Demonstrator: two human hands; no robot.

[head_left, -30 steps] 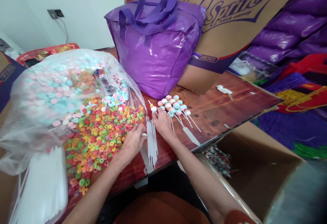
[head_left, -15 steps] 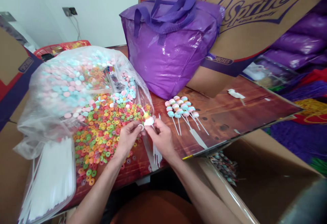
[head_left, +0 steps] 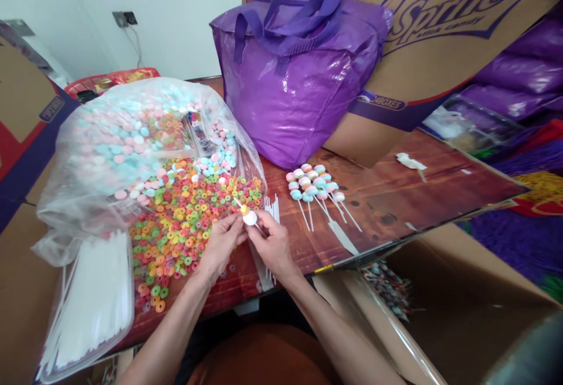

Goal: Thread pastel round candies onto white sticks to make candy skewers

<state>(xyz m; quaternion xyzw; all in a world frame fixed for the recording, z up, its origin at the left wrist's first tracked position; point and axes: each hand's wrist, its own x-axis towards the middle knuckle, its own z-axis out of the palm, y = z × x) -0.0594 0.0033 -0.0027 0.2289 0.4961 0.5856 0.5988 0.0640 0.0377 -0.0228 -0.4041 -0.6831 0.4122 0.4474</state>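
Observation:
My right hand pinches a thin white stick with a white candy piece and an orange one threaded on it. My left hand pinches at the same candy from the left, above the table. Just behind lies a heap of small coloured candy rings spilling from a clear plastic bag of pastel candies. A bundle of loose white sticks lies under my right hand. Several finished candy sticks lie in a row to the right.
A purple tote bag stands behind the sticks, against a big cardboard box. A bag of white sticks lies at the near left. An open cardboard box sits below the table's right edge. A red basket is at the far left.
My right hand lifted a stick from the table and both hands came together over it. A white piece now sits on the stick beside the orange one.

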